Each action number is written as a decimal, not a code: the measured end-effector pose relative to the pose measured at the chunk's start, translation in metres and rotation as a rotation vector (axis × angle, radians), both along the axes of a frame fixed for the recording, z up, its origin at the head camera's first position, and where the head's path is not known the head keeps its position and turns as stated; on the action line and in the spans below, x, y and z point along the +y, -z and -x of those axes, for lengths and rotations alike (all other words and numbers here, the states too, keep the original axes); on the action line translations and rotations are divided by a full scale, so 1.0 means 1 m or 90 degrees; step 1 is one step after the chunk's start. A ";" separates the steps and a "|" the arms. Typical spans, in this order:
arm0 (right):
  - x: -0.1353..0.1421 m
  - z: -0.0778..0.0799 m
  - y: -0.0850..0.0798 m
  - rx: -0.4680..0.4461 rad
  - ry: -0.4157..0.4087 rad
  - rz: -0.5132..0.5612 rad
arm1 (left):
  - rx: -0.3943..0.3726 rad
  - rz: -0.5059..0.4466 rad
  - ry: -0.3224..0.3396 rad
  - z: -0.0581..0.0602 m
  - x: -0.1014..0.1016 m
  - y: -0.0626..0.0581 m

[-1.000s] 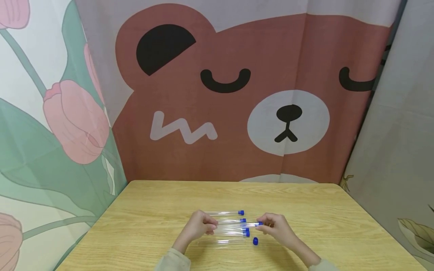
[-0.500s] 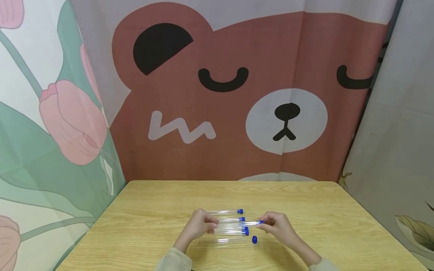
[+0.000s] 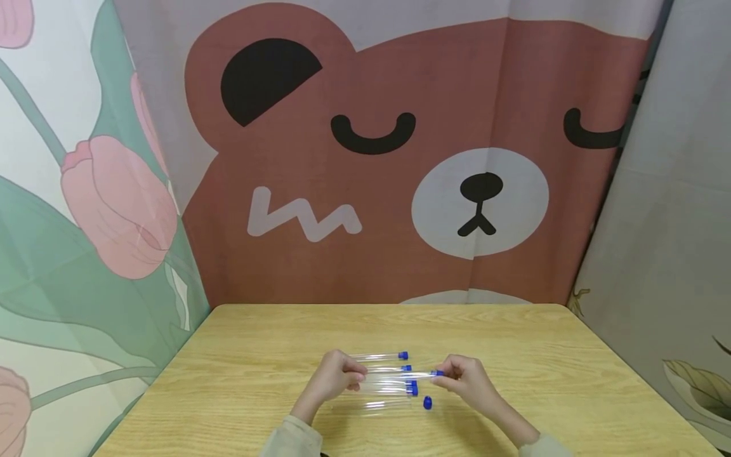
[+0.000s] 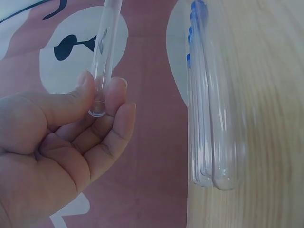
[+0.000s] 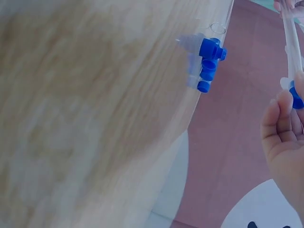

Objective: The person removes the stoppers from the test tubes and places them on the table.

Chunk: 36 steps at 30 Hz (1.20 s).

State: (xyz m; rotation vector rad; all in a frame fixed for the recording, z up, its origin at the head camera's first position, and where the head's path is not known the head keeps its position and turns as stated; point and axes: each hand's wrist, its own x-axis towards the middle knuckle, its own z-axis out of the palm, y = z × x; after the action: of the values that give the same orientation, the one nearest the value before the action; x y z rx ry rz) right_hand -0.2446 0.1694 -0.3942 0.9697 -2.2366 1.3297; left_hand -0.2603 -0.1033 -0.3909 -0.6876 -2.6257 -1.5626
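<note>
My left hand (image 3: 337,376) pinches the rounded bottom end of a clear test tube (image 4: 105,52) between thumb and fingers. At its other end, my right hand (image 3: 465,377) pinches the blue cap (image 5: 297,97). The tube is held level above the table, crossing over other tubes in the head view. Beneath it lie several clear test tubes (image 4: 222,118) side by side, most with blue caps pointing right. Nearest the person is a tube without a cap (image 3: 388,404); a loose blue cap (image 3: 428,402) sits just right of its open end.
The wooden table (image 3: 257,343) carries the tubes near its front middle. Behind it hangs a cloth with a bear print (image 3: 388,190). A tulip-print cloth (image 3: 120,203) hangs at the left, and a pale curtain (image 3: 674,222) at the right.
Both hands keep their hold on the tube and its cap. The head view has shifted slightly; the hands and tubes sit a little higher in it.
</note>
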 end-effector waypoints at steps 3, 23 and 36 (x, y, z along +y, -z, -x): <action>0.005 0.008 0.011 -0.025 -0.046 0.009 | -0.002 -0.001 0.000 0.000 0.000 0.000; 0.017 0.025 0.027 -0.033 -0.114 -0.026 | 0.016 0.019 0.018 0.001 0.003 0.004; 0.009 0.005 0.005 -0.049 -0.079 -0.030 | 0.039 0.042 0.024 0.003 0.002 0.004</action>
State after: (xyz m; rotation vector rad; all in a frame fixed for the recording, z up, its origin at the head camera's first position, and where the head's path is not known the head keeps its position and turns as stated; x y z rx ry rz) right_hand -0.2493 0.1782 -0.3988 1.1076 -2.3082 1.3941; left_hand -0.2628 -0.1013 -0.3949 -0.7805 -2.6457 -1.4441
